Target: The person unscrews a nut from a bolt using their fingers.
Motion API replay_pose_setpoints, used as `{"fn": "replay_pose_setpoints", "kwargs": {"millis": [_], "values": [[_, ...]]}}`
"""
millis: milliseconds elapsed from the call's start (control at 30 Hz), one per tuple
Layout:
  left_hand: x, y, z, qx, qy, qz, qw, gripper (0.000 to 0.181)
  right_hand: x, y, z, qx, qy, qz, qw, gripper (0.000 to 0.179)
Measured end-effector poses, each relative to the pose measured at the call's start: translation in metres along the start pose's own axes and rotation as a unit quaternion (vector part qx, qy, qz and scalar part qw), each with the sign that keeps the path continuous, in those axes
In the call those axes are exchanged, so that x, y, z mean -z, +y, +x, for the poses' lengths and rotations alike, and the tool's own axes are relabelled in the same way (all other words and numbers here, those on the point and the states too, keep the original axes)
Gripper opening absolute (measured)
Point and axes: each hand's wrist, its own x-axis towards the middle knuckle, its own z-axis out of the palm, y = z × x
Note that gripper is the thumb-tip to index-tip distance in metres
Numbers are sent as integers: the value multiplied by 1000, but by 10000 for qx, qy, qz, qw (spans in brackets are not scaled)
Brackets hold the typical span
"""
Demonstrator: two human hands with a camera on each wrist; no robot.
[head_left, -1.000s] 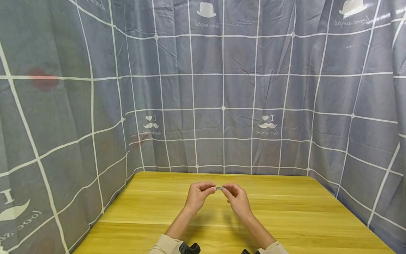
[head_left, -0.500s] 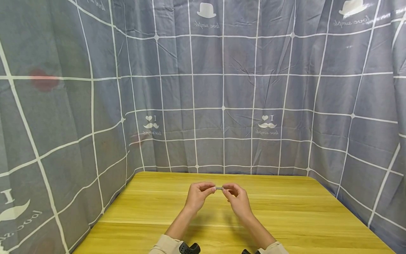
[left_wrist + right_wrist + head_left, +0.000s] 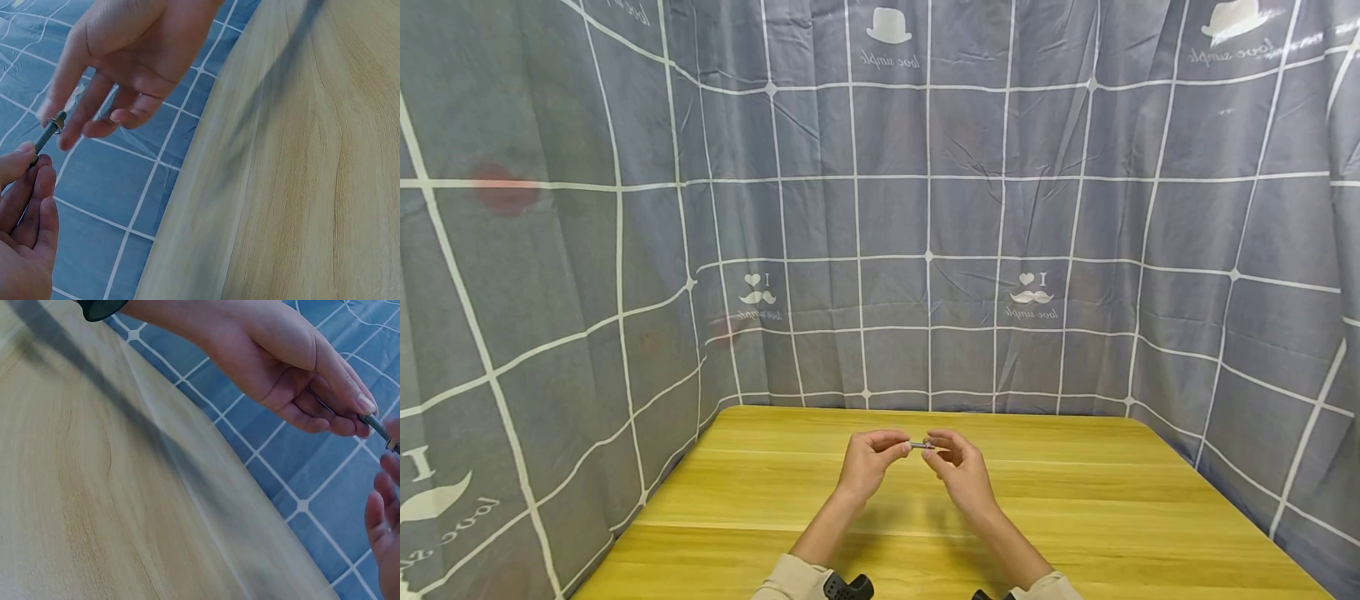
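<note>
My left hand (image 3: 863,468) pinches a small metal bolt (image 3: 917,445) by its head end, between thumb and fingertips. The bolt's threaded shaft (image 3: 45,139) points across to my right hand (image 3: 964,473). A nut (image 3: 56,124) sits on the shaft close to its free tip. The right thumb and index finger stand parted on either side of this end, right at the nut, which shows between them. In the right wrist view the left hand (image 3: 294,362) covers the bolt head, while the right hand (image 3: 389,544) is partly cut off by the frame edge.
Both hands are above a yellow wood-grain table (image 3: 1075,500). A grey curtain (image 3: 970,217) with a white grid surrounds its back and sides. Dark wrist devices (image 3: 848,586) sit at the sleeve cuffs.
The right thumb and index finger have parted from around the bolt's end, so the nut and tip now show. The left hand and bolt have hardly moved.
</note>
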Motion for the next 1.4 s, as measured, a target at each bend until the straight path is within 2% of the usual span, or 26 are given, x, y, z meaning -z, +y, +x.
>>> {"fn": "replay_pose_setpoints", "kwargs": {"millis": [100, 300, 433, 533, 633, 767, 1033, 1300, 1400], "values": [[0, 0, 0, -84, -25, 10, 10000, 14, 1, 0, 0, -37, 28, -50, 10000, 25], [1, 1, 0, -30, 8, -78, 10000, 15, 0, -3, -1, -13, 51, 29, 10000, 23], [1, 1, 0, -111, -7, -51, 9999, 15, 0, -4, 0, -142, 53, 15, 9999, 26], [1, 1, 0, -128, -25, -29, 9999, 16, -1, -3, 1, -243, 77, -82, 9996, 21], [1, 1, 0, -40, -6, -48, 10000, 16, -1, -2, 1, -202, 72, -34, 9998, 18], [1, 0, 0, 14, 17, -57, 10000, 15, -1, -2, -1, -141, 86, 67, 9998, 24], [1, 1, 1, 58, 20, -118, 9999, 15, 0, 0, -1, 13, 152, -89, 9998, 19], [2, 1, 1, 12, 3, -122, 9999, 16, -1, -1, 0, -107, 165, -39, 9998, 21], [1, 2, 1, -1, 13, -144, 9999, 16, -1, -13, -3, -188, 151, -109, 9997, 18]]}}
